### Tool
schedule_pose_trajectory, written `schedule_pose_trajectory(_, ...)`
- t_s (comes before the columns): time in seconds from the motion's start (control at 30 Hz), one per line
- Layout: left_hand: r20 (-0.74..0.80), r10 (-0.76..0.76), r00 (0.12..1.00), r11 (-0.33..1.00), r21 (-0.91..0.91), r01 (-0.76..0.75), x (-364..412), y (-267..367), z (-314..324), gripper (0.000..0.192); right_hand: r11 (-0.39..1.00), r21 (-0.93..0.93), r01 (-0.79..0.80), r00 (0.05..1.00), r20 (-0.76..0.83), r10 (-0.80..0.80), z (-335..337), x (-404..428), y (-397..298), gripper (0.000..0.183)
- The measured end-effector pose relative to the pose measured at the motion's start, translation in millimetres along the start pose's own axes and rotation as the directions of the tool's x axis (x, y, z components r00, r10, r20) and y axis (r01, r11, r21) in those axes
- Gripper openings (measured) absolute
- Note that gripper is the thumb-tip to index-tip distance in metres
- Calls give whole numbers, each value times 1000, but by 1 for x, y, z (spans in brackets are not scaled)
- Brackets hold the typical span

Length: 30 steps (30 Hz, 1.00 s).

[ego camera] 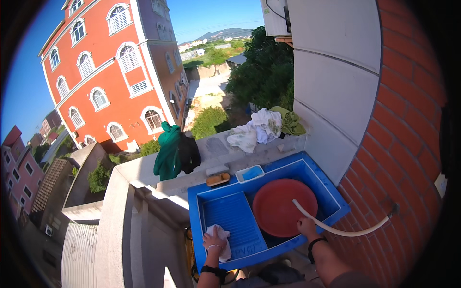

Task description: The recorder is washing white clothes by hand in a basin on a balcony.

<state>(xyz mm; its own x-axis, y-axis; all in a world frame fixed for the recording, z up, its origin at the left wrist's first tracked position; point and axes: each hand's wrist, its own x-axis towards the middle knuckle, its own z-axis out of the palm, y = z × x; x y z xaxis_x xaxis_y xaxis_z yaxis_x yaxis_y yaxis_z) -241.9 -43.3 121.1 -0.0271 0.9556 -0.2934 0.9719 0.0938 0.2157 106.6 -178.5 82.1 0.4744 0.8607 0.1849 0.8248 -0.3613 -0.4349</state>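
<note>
My left hand [213, 241] lies over a crumpled white cloth [225, 252] at the lower left of a blue plastic laundry sink's ribbed washboard [228, 212]. The fingers rest on top of the cloth and seem to grip it. My right hand [306, 226], its fingers curled, is at the near right rim of a round red plastic basin [284, 207] in the deep side of the sink. Whether it grips anything is hidden. A cream-white hose [345, 232] runs from a wall tap just beyond that hand, with its free end over the basin.
On the sink's back edge are a wooden scrub brush [218, 179] and a white soap dish [250, 174] with something blue inside. A concrete parapet [212, 149] bears green and black garments [169, 151] and piled white and olive clothes [266, 126]. A brick wall [392, 154] stands at right.
</note>
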Motion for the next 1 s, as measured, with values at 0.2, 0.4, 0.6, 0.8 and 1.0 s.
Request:
schedule_pose_trajectory(0.2, -25, -17, 1000, 1000, -16, 16, 2, 2, 0, 69, 1000, 0, 12, 1000, -23, -12, 2, 4, 1, 16)
schedule_pose_trajectory(0.4, 67, -44, 997, 999, 26, 42, -4, 5, -8, 71, 1000, -12, 13, 1000, -10, -13, 2, 2, 0, 16)
schedule_pose_trajectory(0.6, 93, -52, 994, 999, 13, 51, 0, 7, -7, 71, 1000, -8, -9, 1000, 9, 9, -1, 3, -1, 16)
schedule_pose_trajectory(0.8, 98, -41, 994, 999, 13, 40, 1, 5, -8, 71, 999, -18, -37, 999, 24, 37, -1, 2, -1, 16)
schedule_pose_trajectory(1.0, 144, -48, 988, 999, 34, 43, 2, 5, -10, 72, 1000, -7, -25, 1000, 17, 25, 1, 1, 1, 16)
